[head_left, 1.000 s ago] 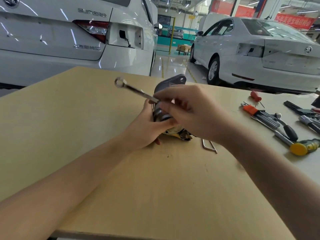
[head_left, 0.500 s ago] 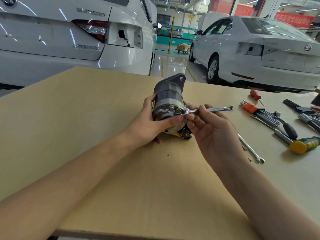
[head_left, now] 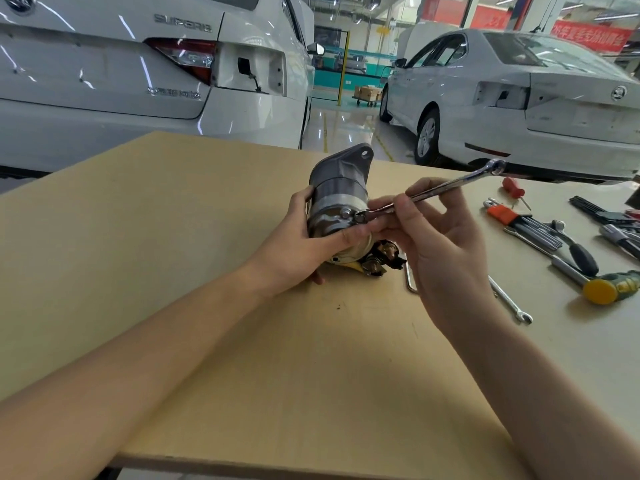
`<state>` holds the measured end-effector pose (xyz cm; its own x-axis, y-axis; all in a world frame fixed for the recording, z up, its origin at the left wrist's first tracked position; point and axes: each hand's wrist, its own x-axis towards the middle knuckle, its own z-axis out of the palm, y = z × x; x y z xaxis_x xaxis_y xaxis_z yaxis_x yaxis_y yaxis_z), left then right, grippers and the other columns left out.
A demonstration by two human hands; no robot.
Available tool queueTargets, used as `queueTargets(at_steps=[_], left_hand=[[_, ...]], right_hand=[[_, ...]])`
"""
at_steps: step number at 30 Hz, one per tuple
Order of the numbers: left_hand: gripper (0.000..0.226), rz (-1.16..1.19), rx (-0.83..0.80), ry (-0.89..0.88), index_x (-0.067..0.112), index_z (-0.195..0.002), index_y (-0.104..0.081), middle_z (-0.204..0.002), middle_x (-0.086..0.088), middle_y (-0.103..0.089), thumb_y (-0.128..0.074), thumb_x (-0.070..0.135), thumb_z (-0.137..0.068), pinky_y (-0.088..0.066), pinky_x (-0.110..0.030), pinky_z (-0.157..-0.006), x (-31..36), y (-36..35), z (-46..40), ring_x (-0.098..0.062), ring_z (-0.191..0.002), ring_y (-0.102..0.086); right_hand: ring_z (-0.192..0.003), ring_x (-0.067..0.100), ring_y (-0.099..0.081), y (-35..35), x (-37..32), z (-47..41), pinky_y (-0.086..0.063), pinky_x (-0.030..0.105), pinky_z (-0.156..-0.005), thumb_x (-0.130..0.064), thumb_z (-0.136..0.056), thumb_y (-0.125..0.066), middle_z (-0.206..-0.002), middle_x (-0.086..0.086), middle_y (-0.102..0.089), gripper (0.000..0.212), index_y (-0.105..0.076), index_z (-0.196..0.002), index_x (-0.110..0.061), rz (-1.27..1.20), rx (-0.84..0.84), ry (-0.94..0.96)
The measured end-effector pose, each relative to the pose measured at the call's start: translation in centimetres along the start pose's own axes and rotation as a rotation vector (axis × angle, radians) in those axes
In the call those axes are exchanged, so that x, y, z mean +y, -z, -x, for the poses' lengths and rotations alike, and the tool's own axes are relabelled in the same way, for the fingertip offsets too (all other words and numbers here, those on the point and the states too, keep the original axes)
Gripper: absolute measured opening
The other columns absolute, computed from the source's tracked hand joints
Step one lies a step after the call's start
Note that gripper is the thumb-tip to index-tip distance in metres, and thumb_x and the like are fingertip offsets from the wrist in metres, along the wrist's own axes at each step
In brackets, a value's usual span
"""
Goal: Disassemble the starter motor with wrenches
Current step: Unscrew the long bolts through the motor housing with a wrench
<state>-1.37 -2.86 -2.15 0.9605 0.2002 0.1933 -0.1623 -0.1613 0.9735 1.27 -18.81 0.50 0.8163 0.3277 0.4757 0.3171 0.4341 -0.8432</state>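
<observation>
While left hand (head_left: 304, 244) grips starter motor (head_left: 337, 206), right hand (head_left: 440, 244) fingers pinch wrench (head_left: 446, 187) on bolt (head_left: 361, 218).

Both bare forearms reach in from the lower frame corners toward centre. The left hand (head_left: 304, 244) has fingers and thumb curled in a grip. The right hand (head_left: 440, 244), palm toward the camera, pinches with thumb and forefinger; the remaining fingers (head_left: 464, 220) are loosely curled.
</observation>
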Motion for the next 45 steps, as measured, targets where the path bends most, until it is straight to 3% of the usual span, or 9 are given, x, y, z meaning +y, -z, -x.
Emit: queueTargets(at_steps=[6,10,11,15,19,22,32,39,45], left_hand=[[0.105,-0.015,-0.019,0.003,0.025,-0.146,-0.022,-0.104,0.010,-0.063,-0.077,0.048,-0.059,-0.049,-0.025,-0.044,-0.2,0.1,-0.1,0.000,-0.074,-0.067],[0.021,-0.183,-0.008,-0.020,0.006,-0.097,-0.055,-0.092,-0.012,-0.054,-0.061,0.014,-0.079,-0.046,-0.018,-0.041,-0.2,0.3,0.0,-0.001,-0.051,-0.060],[0.025,-0.195,0.002,-0.023,0.005,-0.100,-0.056,-0.093,-0.011,-0.054,-0.062,0.017,-0.080,-0.046,-0.018,-0.042,-0.1,0.3,0.0,-0.001,-0.052,-0.060],[0.113,-0.052,0.005,0.034,0.023,-0.149,-0.021,-0.114,0.003,-0.061,-0.075,0.055,-0.055,-0.051,-0.027,-0.046,0.0,0.1,0.1,-0.007,-0.076,-0.066],[0.123,-0.050,-0.003,0.019,0.027,-0.152,-0.015,-0.113,0.010,-0.059,-0.073,0.056,-0.047,-0.049,-0.026,-0.044,0.4,0.0,0.3,-0.006,-0.081,-0.066],[0.123,-0.038,0.007,0.027,0.024,-0.152,-0.015,-0.110,0.011,-0.058,-0.072,0.054,-0.047,-0.049,-0.026,-0.043,0.7,-0.1,0.5,-0.006,-0.084,-0.065],[0.128,-0.034,0.015,0.022,0.025,-0.151,-0.015,-0.112,0.013,-0.057,-0.073,0.057,-0.042,-0.048,-0.025,-0.042,1.0,-0.2,0.7,-0.005,-0.088,-0.064],[0.127,-0.029,0.015,0.023,0.026,-0.151,-0.016,-0.112,0.012,-0.058,-0.073,0.060,-0.042,-0.047,-0.024,-0.042,1.0,-0.2,0.7,-0.003,-0.087,-0.065],[0.125,-0.019,0.017,0.016,0.026,-0.152,-0.016,-0.112,0.013,-0.059,-0.072,0.058,-0.045,-0.046,-0.023,-0.042,0.9,-0.3,0.7,0.001,-0.084,-0.064]], right_hand=[[-0.070,0.014,-0.062,-1.8,-0.9,-1.8,-0.055,0.035,-0.067,-0.002,-0.093,-0.054,-0.082,0.000,-0.067,0.020,-0.060,-0.108,-0.015,0.691,-0.217,0.305],[-0.089,0.018,-0.058,-3.0,-0.8,-2.3,-0.048,0.038,-0.079,-0.011,-0.093,-0.058,-0.092,0.002,-0.070,0.022,-0.070,-0.111,-0.011,1.205,-0.503,0.533],[-0.088,0.019,-0.059,-3.0,-0.9,-2.2,-0.048,0.036,-0.078,-0.009,-0.092,-0.058,-0.091,0.002,-0.070,0.022,-0.070,-0.110,-0.010,1.148,-0.510,0.568],[-0.071,0.008,-0.061,-2.1,-1.4,-1.2,-0.049,0.022,-0.066,-0.001,-0.092,-0.053,-0.081,0.002,-0.066,0.013,-0.061,-0.099,-0.009,0.325,-0.214,0.336],[-0.061,0.016,-0.058,-0.2,-0.4,-0.2,-0.051,0.026,-0.061,0.000,-0.096,-0.045,-0.077,0.011,-0.066,0.012,-0.051,-0.089,-0.007,-0.169,0.054,-0.131],[-0.057,0.014,-0.060,0.0,0.4,0.1,-0.052,0.023,-0.059,0.002,-0.096,-0.044,-0.078,0.013,-0.066,0.014,-0.050,-0.087,-0.008,-0.344,0.129,-0.271],[-0.063,0.014,-0.064,0.0,0.8,-0.1,-0.055,0.023,-0.062,0.000,-0.085,-0.056,-0.082,0.011,-0.070,0.008,-0.055,-0.084,-0.008,-0.413,0.155,-0.314],[-0.056,0.010,-0.063,-0.2,0.1,0.2,-0.053,0.019,-0.055,-0.002,-0.065,-0.062,-0.073,0.005,-0.070,0.022,-0.068,-0.050,-0.017,-0.394,0.189,-0.384],[-0.056,0.012,-0.065,-0.3,0.3,0.2,-0.053,0.019,-0.055,0.007,-0.082,-0.056,-0.071,0.007,-0.070,0.018,-0.057,-0.074,-0.009,-0.453,0.283,-0.436]])
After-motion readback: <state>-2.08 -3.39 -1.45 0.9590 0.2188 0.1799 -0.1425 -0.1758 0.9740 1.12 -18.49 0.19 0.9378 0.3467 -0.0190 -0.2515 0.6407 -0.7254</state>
